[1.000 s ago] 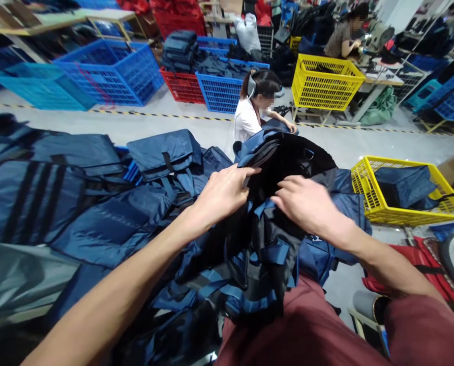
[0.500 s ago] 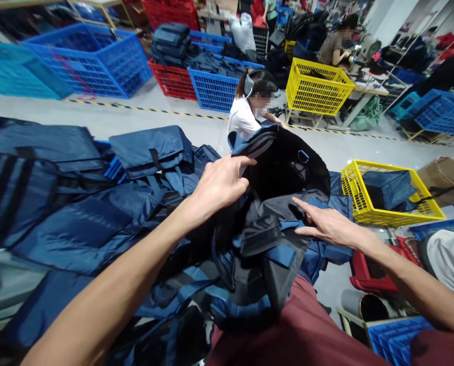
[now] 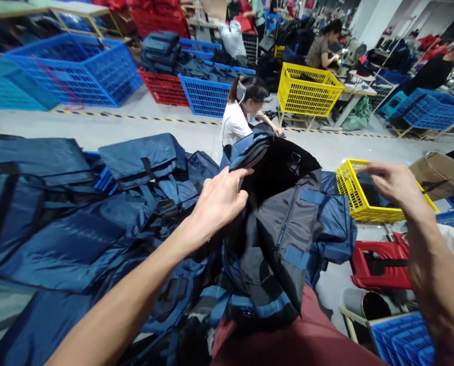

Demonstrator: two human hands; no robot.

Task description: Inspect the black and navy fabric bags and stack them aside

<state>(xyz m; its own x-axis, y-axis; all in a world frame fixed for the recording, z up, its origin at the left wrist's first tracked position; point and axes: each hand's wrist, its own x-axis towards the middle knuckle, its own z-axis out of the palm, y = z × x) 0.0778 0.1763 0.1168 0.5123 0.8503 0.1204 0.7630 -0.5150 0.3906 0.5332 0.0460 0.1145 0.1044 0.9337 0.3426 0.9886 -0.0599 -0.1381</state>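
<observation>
A navy and dark grey bag (image 3: pixel 265 223) stands propped against my lap, its wide mouth gaping to show a black inside. A small metal ring or clip (image 3: pixel 296 157) shows on the inner wall. My left hand (image 3: pixel 222 198) is closed on the left rim of the mouth, gripping the bag by the zipped edge. Away from the bag, on the right, my right hand (image 3: pixel 396 185) hangs raised in front of a yellow crate (image 3: pixel 379 216). Its fingers are curled together; whatever they hold, if anything, cannot be made out.
Several navy bags (image 3: pixel 78 229) are heaped to the left. A person in a white shirt (image 3: pixel 236 119) works just beyond the bag. A red stool (image 3: pixel 379 277) and a blue crate (image 3: pixel 400 338) stand at the right. Farther back are a blue crate (image 3: pixel 93 71) and a yellow crate (image 3: pixel 308 91).
My right hand has left the bag's front and moved up and right. The grey front panel has unfolded, showing its zip. My left hand keeps its grip on the rim.
</observation>
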